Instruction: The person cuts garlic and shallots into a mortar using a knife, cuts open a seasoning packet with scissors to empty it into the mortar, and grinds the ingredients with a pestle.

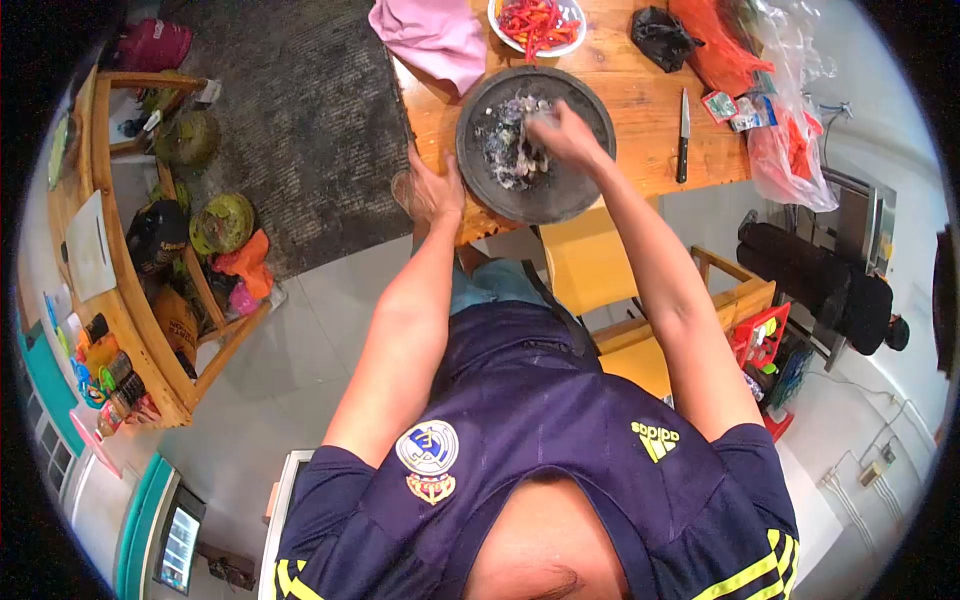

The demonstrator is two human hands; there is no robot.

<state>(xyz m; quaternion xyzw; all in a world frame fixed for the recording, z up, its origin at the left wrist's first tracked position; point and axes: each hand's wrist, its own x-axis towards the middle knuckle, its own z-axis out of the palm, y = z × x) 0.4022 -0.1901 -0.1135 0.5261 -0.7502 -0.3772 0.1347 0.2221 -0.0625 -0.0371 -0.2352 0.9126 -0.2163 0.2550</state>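
A wide, round, dark stone mortar lies on the wooden table near its front edge. Whitish and purplish crushed pieces are spread over its middle. My right hand is closed over the mortar, around what looks like a grey stone pestle, blurred and mostly covered by the fingers. My left hand rests at the table's corner with its fingers apart, beside the mortar's left rim. Just behind the mortar is a white bowl of sliced red and orange chillies.
A pink cloth lies at the back left. On the right are a knife, a black plastic bag, small packets and a clear plastic bag. A yellow chair stands below the table edge; wooden shelves stand left.
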